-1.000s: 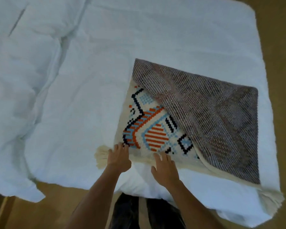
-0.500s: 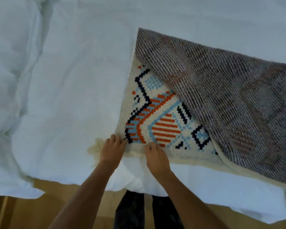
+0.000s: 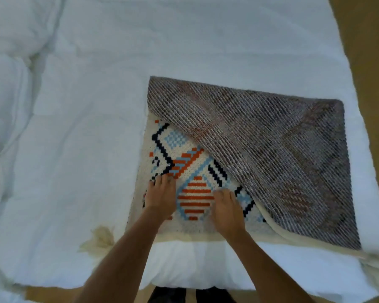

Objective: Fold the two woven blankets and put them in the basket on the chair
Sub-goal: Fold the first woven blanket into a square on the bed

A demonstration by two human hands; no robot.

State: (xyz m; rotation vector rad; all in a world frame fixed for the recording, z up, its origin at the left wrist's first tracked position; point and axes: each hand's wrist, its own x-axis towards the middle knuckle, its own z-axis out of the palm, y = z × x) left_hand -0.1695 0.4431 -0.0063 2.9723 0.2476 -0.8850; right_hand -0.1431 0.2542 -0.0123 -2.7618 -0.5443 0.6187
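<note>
White duvet [image 3: 74, 149]: left fingers [image 3: 162, 181], right fingers [image 3: 224, 194] flat on blanket [image 3: 271, 160].

White rumpled duvet [image 3: 92, 132] covering bed; tan floor [image 3: 372, 44] at right edge.

White quilted duvet [image 3: 96, 110] spread wide, puffy, deep creases on the left — tan floor [image 3: 372, 40] showing at right and along the bottom

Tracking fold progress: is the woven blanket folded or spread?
Partly folded: the woven blanket has its grey underside turned over the patterned face.
</note>
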